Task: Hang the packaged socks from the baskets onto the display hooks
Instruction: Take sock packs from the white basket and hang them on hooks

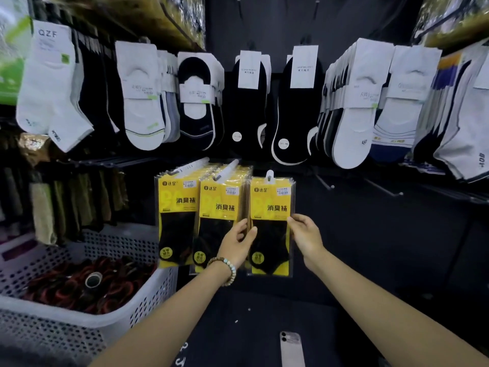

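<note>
Three bunches of yellow-and-black packaged socks hang side by side in the lower row of the display wall. The right-hand pack [271, 207] hangs by its white tab on a hook [270, 177]. My left hand [238, 241] pinches that pack's left edge and my right hand [304, 234] pinches its right edge, both at mid height. The middle bunch [219, 205] and the left bunch [176, 205] hang on their own hooks just to the left. A white perforated basket [148, 295] at lower left holds dark red-and-black items.
Rows of white and black socks [143, 102] hang above. Bare hooks [326, 184] stick out to the right of the yellow packs. Olive socks [53, 205] hang at far left. A phone [291, 348] lies on the dark surface below.
</note>
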A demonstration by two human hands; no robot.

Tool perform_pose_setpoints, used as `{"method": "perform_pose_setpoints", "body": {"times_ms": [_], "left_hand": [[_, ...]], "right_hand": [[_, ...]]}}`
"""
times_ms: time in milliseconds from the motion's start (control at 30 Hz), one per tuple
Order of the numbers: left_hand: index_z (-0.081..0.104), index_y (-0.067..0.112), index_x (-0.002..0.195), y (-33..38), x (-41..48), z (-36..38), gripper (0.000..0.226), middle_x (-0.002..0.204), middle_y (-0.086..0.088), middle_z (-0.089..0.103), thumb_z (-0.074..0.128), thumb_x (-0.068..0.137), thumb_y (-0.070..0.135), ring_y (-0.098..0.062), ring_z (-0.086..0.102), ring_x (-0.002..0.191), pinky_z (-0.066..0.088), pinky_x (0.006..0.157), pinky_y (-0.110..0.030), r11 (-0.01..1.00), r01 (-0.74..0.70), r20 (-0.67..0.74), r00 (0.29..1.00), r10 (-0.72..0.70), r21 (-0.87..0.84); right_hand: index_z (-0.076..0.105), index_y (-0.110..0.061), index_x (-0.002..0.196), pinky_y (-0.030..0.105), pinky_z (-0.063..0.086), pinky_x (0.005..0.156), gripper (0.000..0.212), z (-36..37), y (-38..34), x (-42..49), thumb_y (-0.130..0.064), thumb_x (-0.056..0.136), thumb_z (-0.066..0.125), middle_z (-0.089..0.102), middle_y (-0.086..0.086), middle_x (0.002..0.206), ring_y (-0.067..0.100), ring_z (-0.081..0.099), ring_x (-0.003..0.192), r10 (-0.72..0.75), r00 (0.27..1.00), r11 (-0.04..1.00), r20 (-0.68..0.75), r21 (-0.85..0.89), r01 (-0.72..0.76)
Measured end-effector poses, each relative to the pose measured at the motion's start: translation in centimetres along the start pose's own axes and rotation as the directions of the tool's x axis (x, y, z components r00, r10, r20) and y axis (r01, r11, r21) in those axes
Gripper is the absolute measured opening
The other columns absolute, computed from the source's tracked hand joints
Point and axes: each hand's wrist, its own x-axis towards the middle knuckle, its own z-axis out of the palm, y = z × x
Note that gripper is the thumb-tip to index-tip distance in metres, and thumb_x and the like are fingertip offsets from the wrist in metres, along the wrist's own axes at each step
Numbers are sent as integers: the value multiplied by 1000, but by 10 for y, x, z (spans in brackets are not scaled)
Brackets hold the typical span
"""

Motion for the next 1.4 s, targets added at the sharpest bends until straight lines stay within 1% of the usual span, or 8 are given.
{"method": "perform_pose_setpoints", "body": {"times_ms": [167,333,500,667,867,1000,1133,1400], "left_hand": [[33,20,143,-38,-45,6,59,144,2,40,51,91,41,-15,38,131,35,102,-27,994,36,119,992,-47,101],[38,23,139,-102,-125,30,54,134,8,46,53,90,41,-9,42,125,36,104,-28,979,112,258,954,-155,172],[45,21,125,-169,-211,61,36,115,6,50,54,92,30,-9,50,105,43,83,-14,929,324,312,877,-365,176],[44,25,121,-213,-255,70,32,107,17,49,53,92,35,-11,54,103,37,76,-10,858,364,352,799,-487,362],[34,16,140,-233,-282,85,61,129,-4,47,50,91,46,-18,48,115,39,94,-22,753,446,359,684,-635,483],[28,23,143,-233,-287,88,60,135,-4,41,47,92,47,-19,46,120,40,97,-26,753,464,348,686,-639,467],[31,19,142,-228,-289,88,57,128,-5,43,52,92,35,-18,53,111,52,88,-30,766,584,360,677,-643,270],[31,16,142,-209,-266,85,72,141,-6,44,51,86,56,-23,45,126,32,102,-27,711,695,309,656,-688,109]], "right_hand": [[48,-18,133,24,37,98,39,-47,46,-43,-28,96,55,53,-7,119,9,49,114,95,988,990,125,-116,-81],[61,-24,110,29,47,92,16,-95,113,-110,-27,97,53,60,-3,118,11,58,109,270,946,945,179,-239,-224],[62,-6,114,23,47,72,24,-129,194,-179,-18,93,59,65,12,114,20,62,96,490,862,791,134,-485,-374],[47,-9,132,22,43,84,53,-142,243,-220,-38,91,61,57,6,128,15,55,106,613,766,600,190,-744,-295],[17,-5,148,30,38,103,92,-112,264,-241,-48,84,66,32,14,150,26,39,134,687,686,623,238,-679,-389],[13,-8,151,38,30,112,95,-104,269,-245,-44,83,68,20,13,157,30,28,142,687,693,672,219,-556,-490],[29,-9,147,43,34,112,78,-100,269,-242,-33,85,69,34,13,151,29,39,135,658,729,695,189,-524,-492],[26,-10,148,18,35,94,72,-92,236,-227,-28,90,64,47,5,139,12,47,120,527,816,817,240,-408,-408]]}}
